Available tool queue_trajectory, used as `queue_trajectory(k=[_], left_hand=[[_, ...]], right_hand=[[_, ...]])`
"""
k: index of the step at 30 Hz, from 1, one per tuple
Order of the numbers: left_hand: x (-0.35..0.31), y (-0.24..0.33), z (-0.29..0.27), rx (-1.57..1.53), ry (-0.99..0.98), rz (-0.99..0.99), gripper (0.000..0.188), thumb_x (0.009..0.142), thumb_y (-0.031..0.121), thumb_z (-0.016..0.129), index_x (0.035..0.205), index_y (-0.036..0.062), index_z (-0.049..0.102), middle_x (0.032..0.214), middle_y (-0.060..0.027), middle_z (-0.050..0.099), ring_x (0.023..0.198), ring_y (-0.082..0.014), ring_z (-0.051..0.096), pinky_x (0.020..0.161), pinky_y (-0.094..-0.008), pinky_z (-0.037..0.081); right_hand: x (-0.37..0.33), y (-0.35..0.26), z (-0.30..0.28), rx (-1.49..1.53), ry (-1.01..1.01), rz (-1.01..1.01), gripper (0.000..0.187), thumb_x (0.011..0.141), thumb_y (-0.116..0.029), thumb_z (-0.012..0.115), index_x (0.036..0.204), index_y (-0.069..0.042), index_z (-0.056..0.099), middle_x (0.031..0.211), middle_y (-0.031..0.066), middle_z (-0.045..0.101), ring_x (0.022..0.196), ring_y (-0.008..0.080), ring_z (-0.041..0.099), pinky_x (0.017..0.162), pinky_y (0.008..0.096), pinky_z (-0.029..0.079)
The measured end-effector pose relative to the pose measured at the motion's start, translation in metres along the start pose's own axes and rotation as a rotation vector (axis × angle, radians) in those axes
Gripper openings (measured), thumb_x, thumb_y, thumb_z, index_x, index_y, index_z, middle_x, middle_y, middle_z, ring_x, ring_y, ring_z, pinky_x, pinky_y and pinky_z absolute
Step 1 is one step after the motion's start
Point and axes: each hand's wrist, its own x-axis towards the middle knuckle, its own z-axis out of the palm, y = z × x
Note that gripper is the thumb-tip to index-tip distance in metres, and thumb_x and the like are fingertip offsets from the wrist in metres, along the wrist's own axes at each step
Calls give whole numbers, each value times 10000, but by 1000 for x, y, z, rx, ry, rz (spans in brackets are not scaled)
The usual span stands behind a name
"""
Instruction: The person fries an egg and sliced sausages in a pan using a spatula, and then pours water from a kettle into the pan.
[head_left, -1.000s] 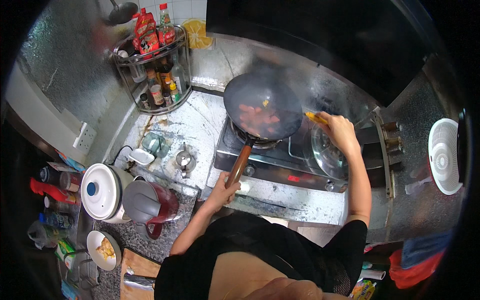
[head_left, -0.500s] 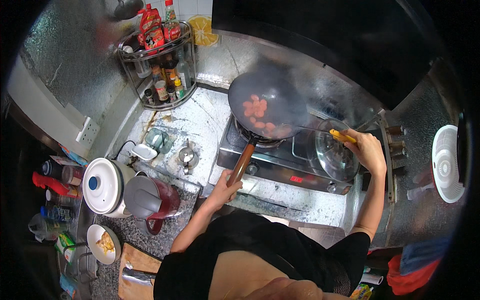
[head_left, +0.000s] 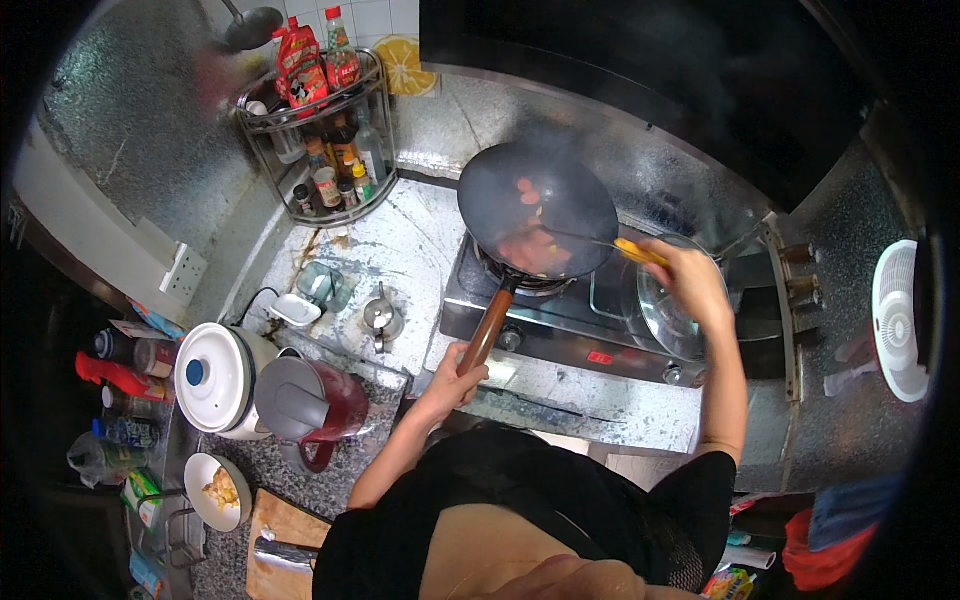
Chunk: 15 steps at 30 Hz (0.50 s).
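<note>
My left hand (head_left: 455, 382) is closed round the brown wooden handle (head_left: 490, 325) of a dark wok (head_left: 585, 195). The wok sits on the left burner of a gas stove (head_left: 545, 325). Reddish round slices, perhaps sausage (head_left: 527, 190), lie in it under steam. In my right hand (head_left: 692, 285) is the yellow handle of a spatula (head_left: 638, 251). Its thin metal shaft reaches left over the wok's rim to the slices; steam blurs its head. Below my right hand a clear glass lid (head_left: 668, 322) rests on the right side of the stove.
Left of the stove stand a small metal pot (head_left: 379, 314), a red kettle (head_left: 342, 402) and a white lidded cooker (head_left: 215, 385). A bowl of cooked egg (head_left: 217, 492) and a cutting board with a knife (head_left: 285, 550) are nearer. A bottle rack (head_left: 318, 120) fills the corner; a black hood (head_left: 640, 90) overhangs the stove.
My right hand has moved left and slightly up, bringing the spatula deeper into the wok. The slices have shifted, most gathering toward the near side. My left hand keeps its hold on the handle.
</note>
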Motion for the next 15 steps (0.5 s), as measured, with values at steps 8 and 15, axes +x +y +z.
queue_trajectory(k=[8,15], left_hand=[[1,1,2,-1,-33,-2,339,808,142,588,1024,91,331,639,2,440,404,-52,368,353,-203,267],[-2,7,2,13,-23,-11,310,826,131,559,1034,78,335,723,-30,514,403,-43,375,352,-184,255]], right_hand=[[-11,-2,-28,-233,-68,78,237,766,-145,586,1002,-134,562,788,108,623,711,296,603,590,380,476],[48,12,49,60,56,98,193,825,-181,520,996,-95,544,808,183,603,760,352,584,641,430,462]])
